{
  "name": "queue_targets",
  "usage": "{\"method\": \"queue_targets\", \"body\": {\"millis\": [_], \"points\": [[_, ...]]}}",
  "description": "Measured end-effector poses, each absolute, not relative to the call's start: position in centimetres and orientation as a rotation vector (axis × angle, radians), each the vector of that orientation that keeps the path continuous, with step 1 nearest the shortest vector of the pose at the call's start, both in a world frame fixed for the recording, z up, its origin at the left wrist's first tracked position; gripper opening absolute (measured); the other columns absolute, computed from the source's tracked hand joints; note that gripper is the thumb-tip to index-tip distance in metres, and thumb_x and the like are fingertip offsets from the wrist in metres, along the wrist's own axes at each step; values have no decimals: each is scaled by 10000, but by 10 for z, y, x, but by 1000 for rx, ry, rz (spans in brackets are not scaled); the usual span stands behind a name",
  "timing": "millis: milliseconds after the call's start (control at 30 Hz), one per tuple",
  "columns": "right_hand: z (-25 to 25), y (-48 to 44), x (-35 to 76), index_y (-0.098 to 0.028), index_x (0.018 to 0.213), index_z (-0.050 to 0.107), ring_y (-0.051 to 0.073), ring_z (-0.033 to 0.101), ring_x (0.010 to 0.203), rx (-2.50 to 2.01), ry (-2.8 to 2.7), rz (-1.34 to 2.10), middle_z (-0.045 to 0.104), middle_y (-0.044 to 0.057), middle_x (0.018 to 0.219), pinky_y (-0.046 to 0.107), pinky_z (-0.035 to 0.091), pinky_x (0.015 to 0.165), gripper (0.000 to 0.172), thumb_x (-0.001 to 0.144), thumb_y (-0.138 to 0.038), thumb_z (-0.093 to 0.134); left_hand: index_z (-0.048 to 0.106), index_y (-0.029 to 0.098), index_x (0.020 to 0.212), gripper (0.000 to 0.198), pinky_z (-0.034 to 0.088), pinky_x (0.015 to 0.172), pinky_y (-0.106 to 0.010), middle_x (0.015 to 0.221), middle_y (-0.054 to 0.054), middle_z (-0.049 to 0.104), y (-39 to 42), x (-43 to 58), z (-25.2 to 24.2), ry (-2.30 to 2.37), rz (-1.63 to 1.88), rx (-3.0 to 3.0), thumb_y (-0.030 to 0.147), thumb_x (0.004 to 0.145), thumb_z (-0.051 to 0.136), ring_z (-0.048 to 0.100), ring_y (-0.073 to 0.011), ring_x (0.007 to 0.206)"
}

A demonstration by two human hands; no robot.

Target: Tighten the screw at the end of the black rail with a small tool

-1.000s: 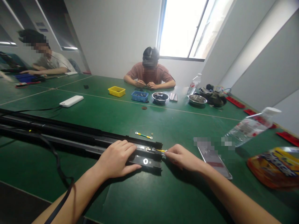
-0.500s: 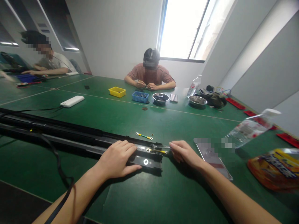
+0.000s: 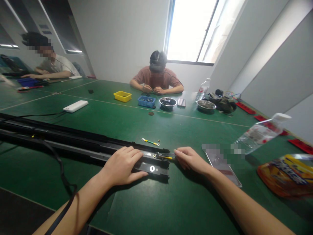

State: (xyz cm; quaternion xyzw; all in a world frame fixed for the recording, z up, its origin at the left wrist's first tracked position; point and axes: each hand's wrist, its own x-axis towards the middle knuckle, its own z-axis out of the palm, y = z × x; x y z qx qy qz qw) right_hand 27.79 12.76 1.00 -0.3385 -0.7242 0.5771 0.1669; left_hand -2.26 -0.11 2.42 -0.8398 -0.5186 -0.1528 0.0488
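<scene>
My left hand [image 3: 122,167] is closed over a long black metal rail [image 3: 97,154] near its right end, with the thumb along the front side. My right hand [image 3: 189,158] grips a silver wrench [image 3: 168,154] just beyond that end. The wrench's head lies over the rail's channel, at a small nut or ring terminal [image 3: 155,156]. Beside the wrench runs a yellow-sleeved wire end [image 3: 166,158], its far part hidden by the right hand. A bright washer-like ring [image 3: 152,168] shows on the rail's front strip.
Behind the rail lie a green-yellow lead with ring ends [image 3: 150,142] and a small nut [image 3: 159,140]. A phone [image 3: 221,164], a bottle [image 3: 262,133] and a snack bag [image 3: 286,176] are at right. Across the table a person [image 3: 156,73] sits behind bins and bowls.
My right hand has shifted slightly left with the wrench, bringing its head onto the small nut or terminal in the channel. The left hand stays on the rail.
</scene>
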Motion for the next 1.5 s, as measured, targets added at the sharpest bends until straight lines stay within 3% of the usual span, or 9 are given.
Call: {"method": "queue_targets", "body": {"millis": [533, 733, 867, 1500], "points": [[10, 127, 271, -196, 656, 486, 93, 444, 426, -1025, -2086, 1614, 417, -70, 478, 214, 323, 442, 520, 969, -610, 514, 627, 147, 1199, 558, 499, 880, -478, 1157, -139, 698, -1, -22, 23, -1576, -448, -2564, 631, 925, 590, 630, -314, 1015], [20, 122, 274, -172, 681, 569, 81, 403, 359, -1161, -2238, 1643, 444, -57, 464, 200, 264, 363, 511, 960, -598, 517, 646, 149, 1178, 543, 511, 871, -480, 1135, -140, 704, -1, -21, 25, -1587, -455, -2549, 620, 912, 608, 638, -314, 1000], [27, 117, 274, -160, 692, 610, 87, 433, 364, -1135, -2326, 1748, 475, -38, 457, 190, 291, 357, 549, 963, -627, 511, 645, 159, 1177, 534, 509, 867, -472, 1136, -135, 706, -1, -21, 26, -1584, -461, -2550, 621, 911, 609, 642, -315, 999], [35, 116, 274, -169, 576, 561, 91, 463, 355, -1113, -2273, 1815, 487, -24, 430, 203, 295, 373, 553, 935, -589, 558, 639, 159, 1186, 526, 510, 886, -480, 1163, -134, 702, -1, -21, 26, -1600, -464, -2562, 608, 915, 612, 640, -320, 1027]]}}
